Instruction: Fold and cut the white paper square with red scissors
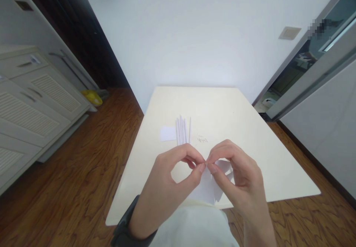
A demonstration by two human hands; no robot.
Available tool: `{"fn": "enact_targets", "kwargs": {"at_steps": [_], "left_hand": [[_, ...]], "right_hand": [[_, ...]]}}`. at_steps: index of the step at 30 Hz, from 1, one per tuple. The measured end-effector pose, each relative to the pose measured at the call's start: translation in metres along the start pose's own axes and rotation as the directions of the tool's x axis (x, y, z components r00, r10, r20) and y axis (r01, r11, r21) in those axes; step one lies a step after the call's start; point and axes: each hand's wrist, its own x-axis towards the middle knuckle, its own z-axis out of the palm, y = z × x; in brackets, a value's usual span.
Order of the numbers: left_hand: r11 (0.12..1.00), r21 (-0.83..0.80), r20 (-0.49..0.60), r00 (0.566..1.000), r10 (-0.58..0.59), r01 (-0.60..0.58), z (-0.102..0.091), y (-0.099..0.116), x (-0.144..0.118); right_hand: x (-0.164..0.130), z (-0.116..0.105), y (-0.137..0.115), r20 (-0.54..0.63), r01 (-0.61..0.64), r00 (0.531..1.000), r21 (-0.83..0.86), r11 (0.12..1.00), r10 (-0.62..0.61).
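Note:
My left hand (175, 182) and my right hand (239, 178) meet fingertip to fingertip above the front of the table. Thumb and forefinger of each are pinched together; whatever they hold is too small to make out. White paper pieces (207, 187) show below and between the hands, partly hidden by them, some with folded or cut edges. Beyond my left hand lies a row of several thin white sticks (182, 130), their near ends covered by the hand. One stick (190, 128) lies slightly apart. Several fine, thin bits (202, 139) are scattered to the right of it.
A small white paper rectangle (168, 133) lies left of the sticks. The cream table (222, 109) stands against a white wall (205, 35). A white cabinet (41, 91) is at left, with a yellow bag (92, 97) on the floor by it.

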Motion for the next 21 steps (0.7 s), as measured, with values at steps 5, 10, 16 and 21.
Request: {"fn": "enact_targets", "kwargs": {"at_steps": [5,10,16,21], "left_hand": [[1.000,-0.009,-0.017,1.000,0.019,-0.020,0.000,0.002,0.000],[1.000,-0.023,-0.008,1.000,0.013,-0.013,-0.002,0.002,0.000],[0.994,-0.101,0.036,0.999,-0.033,0.036,-0.003,0.001,0.000],[0.973,-0.216,0.066,0.995,-0.071,0.084,-0.004,0.000,0.000]], "right_hand": [[0.001,-0.001,0.001,-0.010,0.067,0.998,0.017,0.998,-0.067],[0.001,-0.001,0.003,-0.016,0.146,0.989,-0.012,0.989,-0.146],[-0.002,-0.006,0.008,-0.027,0.241,0.969,-0.086,0.967,-0.244],[-0.003,-0.009,0.014,-0.026,0.326,0.944,-0.095,0.940,-0.330]]}}
